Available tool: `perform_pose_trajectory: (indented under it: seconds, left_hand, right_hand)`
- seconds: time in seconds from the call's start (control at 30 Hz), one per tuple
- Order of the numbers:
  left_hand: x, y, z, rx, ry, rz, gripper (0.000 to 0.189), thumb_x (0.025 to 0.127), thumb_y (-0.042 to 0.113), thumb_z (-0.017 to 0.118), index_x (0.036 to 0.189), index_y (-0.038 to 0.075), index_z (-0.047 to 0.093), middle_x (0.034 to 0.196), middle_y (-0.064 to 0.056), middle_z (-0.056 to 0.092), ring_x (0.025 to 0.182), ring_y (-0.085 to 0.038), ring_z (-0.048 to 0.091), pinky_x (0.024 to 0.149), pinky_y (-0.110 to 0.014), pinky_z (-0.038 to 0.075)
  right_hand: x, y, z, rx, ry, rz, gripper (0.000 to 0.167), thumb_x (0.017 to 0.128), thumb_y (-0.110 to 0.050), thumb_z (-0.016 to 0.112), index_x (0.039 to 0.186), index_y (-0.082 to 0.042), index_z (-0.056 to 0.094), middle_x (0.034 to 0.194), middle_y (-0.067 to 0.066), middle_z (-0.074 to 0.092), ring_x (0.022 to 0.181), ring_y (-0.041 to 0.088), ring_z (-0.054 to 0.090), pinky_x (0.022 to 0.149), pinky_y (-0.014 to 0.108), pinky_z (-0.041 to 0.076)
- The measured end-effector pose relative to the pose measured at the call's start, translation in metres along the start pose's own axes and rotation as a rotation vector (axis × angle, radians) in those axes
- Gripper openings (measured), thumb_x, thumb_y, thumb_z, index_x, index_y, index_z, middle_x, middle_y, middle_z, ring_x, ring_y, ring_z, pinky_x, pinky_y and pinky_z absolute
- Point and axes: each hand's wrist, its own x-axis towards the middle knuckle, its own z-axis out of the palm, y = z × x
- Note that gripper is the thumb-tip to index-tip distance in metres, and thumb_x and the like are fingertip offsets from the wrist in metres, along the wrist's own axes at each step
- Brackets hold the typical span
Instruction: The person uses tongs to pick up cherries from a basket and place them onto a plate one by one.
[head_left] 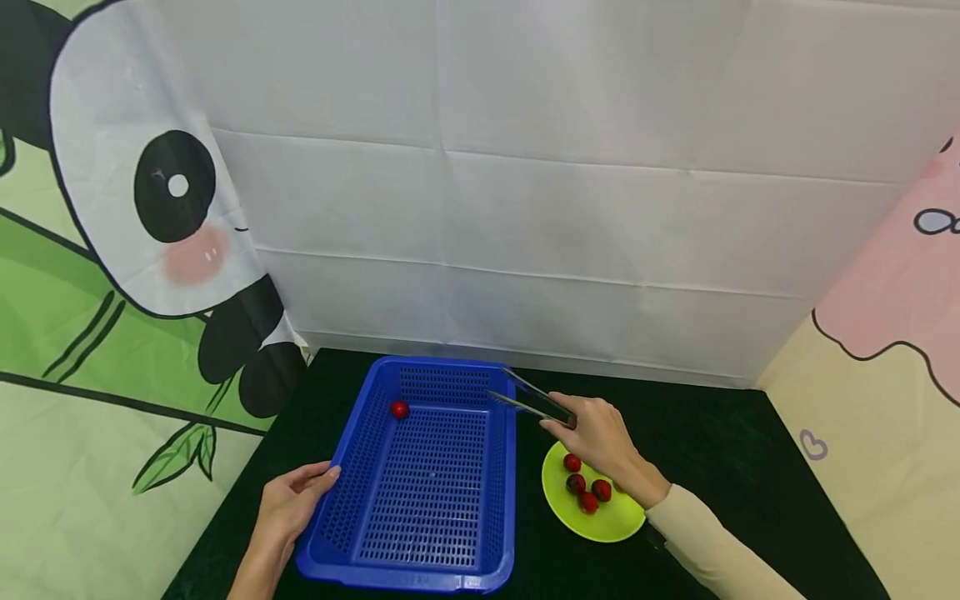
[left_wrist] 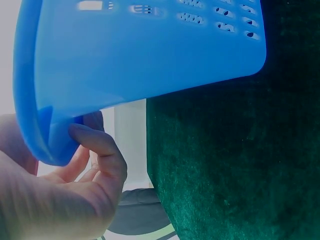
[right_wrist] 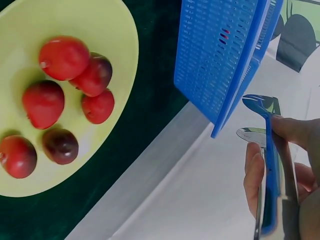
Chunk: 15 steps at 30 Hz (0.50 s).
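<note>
My left hand (head_left: 288, 504) grips the left rim of a blue perforated plastic basket (head_left: 427, 577), its thumb on top and fingers beneath in the left wrist view. One small round red fruit (head_left: 401, 409) lies inside, near the far left corner. In my right hand (head_left: 600, 437) are metal tongs (right_wrist: 271, 190), pinched between thumb and fingers. Their tips stand apart with nothing between them, at the basket's far right rim. Below that hand, a yellow-green plate (head_left: 558, 500) bears several small red fruits (right_wrist: 44, 104), some darker than others; the forearm partly covers the plate in the head view.
A dark green cloth (head_left: 720, 467) covers the table under the basket and plate. Behind the table hangs a white creased sheet (head_left: 562, 225). Printed cartoon panels stand at both sides, with a panda (head_left: 142, 208) on the left.
</note>
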Motion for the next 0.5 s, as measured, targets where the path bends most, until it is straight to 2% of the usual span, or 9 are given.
perform_pose_trajectory:
  seconds: [0.23, 0.33, 0.5]
  left_hand:
    - [0.0, 0.001, 0.001, 0.009, 0.002, -0.009, 0.065, 0.098, 0.043, 0.07, 0.141, -0.004, 0.056, 0.125, -0.024, 0.067, 0.103, -0.024, 0.066, 0.085, -0.04, 0.055]
    - [0.0, 0.002, 0.001, 0.012, 0.003, -0.012, 0.066, 0.098, 0.043, 0.069, 0.141, -0.004, 0.055, 0.127, -0.025, 0.066, 0.106, -0.026, 0.066, 0.087, -0.042, 0.054]
    - [-0.002, 0.002, 0.001, 0.01, 0.005, -0.013, 0.065, 0.098, 0.042, 0.07, 0.141, -0.005, 0.056, 0.125, -0.024, 0.067, 0.102, -0.023, 0.067, 0.085, -0.04, 0.056]
  right_hand:
    - [0.014, -0.008, 0.014, -0.032, -0.011, -0.059, 0.044, 0.088, -0.015, 0.083, 0.124, 0.005, 0.07, 0.065, -0.007, 0.055, 0.051, -0.002, 0.045, 0.042, 0.019, 0.034]
    - [0.019, -0.011, 0.019, -0.032, -0.032, -0.077, 0.044, 0.09, -0.015, 0.082, 0.126, 0.006, 0.069, 0.062, -0.007, 0.052, 0.048, -0.002, 0.043, 0.042, 0.018, 0.032]
    - [0.028, -0.017, 0.023, -0.03, -0.064, -0.096, 0.044, 0.091, -0.017, 0.081, 0.127, 0.005, 0.069, 0.057, -0.008, 0.044, 0.043, -0.001, 0.036, 0.041, 0.017, 0.027]
